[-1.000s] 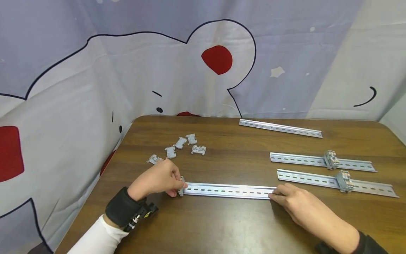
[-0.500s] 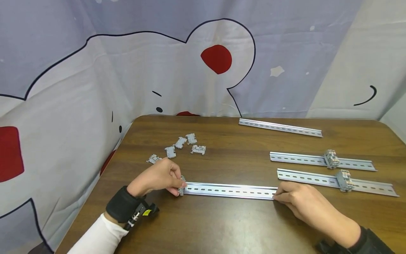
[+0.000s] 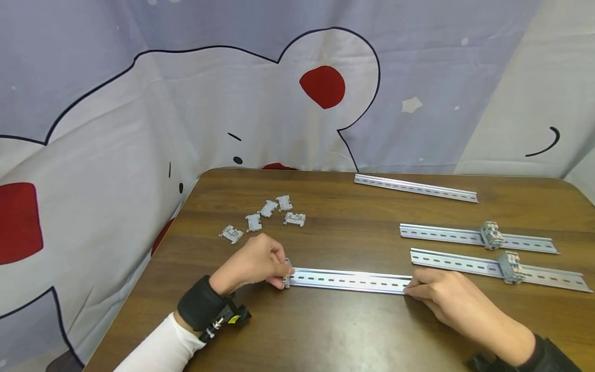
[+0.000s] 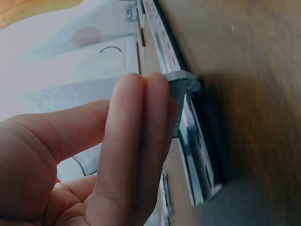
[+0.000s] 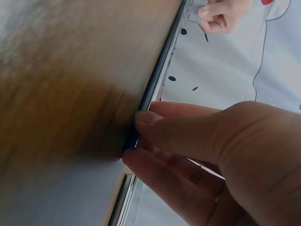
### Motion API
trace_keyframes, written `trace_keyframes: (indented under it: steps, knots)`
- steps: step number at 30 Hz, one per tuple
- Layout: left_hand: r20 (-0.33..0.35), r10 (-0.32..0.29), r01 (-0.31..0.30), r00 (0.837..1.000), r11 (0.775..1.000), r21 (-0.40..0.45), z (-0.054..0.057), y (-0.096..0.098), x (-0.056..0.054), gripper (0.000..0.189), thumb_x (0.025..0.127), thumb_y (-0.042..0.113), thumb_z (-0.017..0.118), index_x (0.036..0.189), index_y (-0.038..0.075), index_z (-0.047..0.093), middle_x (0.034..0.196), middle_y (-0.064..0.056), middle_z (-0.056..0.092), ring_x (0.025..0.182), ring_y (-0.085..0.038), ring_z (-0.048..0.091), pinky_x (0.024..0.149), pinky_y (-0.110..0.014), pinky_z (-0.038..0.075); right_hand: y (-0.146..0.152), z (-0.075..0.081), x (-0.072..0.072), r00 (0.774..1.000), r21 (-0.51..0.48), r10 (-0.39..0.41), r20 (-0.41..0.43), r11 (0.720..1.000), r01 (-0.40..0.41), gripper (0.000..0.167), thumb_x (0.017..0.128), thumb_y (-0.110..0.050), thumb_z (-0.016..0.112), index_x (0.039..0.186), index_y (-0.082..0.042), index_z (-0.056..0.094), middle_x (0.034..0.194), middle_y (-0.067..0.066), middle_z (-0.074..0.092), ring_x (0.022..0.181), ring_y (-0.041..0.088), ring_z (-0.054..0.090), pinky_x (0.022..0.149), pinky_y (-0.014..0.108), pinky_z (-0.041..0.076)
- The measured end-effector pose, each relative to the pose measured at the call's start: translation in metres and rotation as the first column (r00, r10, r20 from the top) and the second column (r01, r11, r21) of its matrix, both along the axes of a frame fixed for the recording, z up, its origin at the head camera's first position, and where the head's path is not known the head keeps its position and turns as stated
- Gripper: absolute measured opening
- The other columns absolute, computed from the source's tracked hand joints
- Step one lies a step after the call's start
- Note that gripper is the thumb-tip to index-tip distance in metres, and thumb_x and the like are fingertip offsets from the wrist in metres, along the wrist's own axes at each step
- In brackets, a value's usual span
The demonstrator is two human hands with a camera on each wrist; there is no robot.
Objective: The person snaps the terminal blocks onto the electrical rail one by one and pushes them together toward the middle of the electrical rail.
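A silver slotted DIN rail (image 3: 348,280) lies crosswise on the brown table in the head view. My left hand (image 3: 256,261) pinches a grey terminal block (image 3: 287,280) that sits on this rail, towards its left end. Past the block, the left wrist view shows a short stretch of rail (image 4: 193,157) running on to its end; in the head view the hand covers that stretch. At the other end, my right hand (image 3: 443,293) grips the rail between thumb and fingers, seen closely in the right wrist view with the rail's edge (image 5: 154,82) beside the thumb.
Several loose terminal blocks (image 3: 253,222) lie at the back left of the table (image 3: 325,330). To the right are two rails (image 3: 437,233), each carrying grey blocks (image 3: 510,267). A bare rail (image 3: 416,188) lies along the back edge, before a patterned cloth (image 3: 260,103).
My left hand has slid the terminal block rightwards along the rail, away from its left end. The right hand has shifted its grip slightly on the right end and stays there.
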State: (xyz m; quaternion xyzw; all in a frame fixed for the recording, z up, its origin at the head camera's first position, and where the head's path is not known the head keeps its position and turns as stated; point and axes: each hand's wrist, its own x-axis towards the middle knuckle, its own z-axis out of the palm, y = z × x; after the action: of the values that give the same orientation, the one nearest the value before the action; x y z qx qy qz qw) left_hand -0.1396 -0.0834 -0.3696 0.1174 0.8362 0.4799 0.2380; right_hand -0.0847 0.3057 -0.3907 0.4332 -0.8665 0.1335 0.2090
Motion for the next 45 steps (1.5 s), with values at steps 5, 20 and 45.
trace_keyframes:
  steps: [5, 20, 45]
  knots:
    - [-0.010, 0.000, 0.000, 1.000, 1.000, 0.009, -0.001, 0.007, 0.001, 0.018, 0.082, 0.011, 0.078, 0.075, 0.002, 0.064, 0.067, -0.007, 0.072, 0.058, -0.021, 0.071, 0.058, -0.035, 0.056, -0.001, -0.001, 0.000, 1.000, -0.005, 0.010, -0.019, 1.000, -0.010, 0.062, 0.106, -0.039, 0.025, 0.079, -0.017, 0.076, 0.081, -0.016, 0.056, 0.067, -0.003, 0.057, 0.057, 0.017, 0.046]
    - [-0.045, -0.056, 0.056, 0.997, 0.998, 0.003, 0.000, 0.060, 0.001, 0.019, 0.081, 0.011, 0.078, 0.070, 0.004, 0.065, 0.061, -0.004, 0.070, 0.055, -0.018, 0.070, 0.045, -0.021, 0.044, -0.001, 0.000, 0.002, 0.999, 0.007, -0.009, -0.037, 1.000, 0.009, 0.063, 0.106, -0.038, 0.024, 0.078, -0.016, 0.076, 0.080, -0.015, 0.054, 0.066, -0.002, 0.055, 0.055, 0.017, 0.045]
    - [-0.026, -0.065, 0.067, 0.998, 0.994, 0.082, -0.005, 0.121, 0.003, 0.022, 0.081, 0.013, 0.080, 0.066, 0.007, 0.065, 0.054, -0.003, 0.067, 0.051, -0.015, 0.068, 0.043, -0.020, 0.043, -0.002, 0.001, 0.001, 1.000, 0.016, -0.007, -0.028, 1.000, 0.008, 0.063, 0.106, -0.039, 0.023, 0.078, -0.016, 0.075, 0.081, -0.015, 0.054, 0.066, -0.002, 0.055, 0.055, 0.018, 0.044]
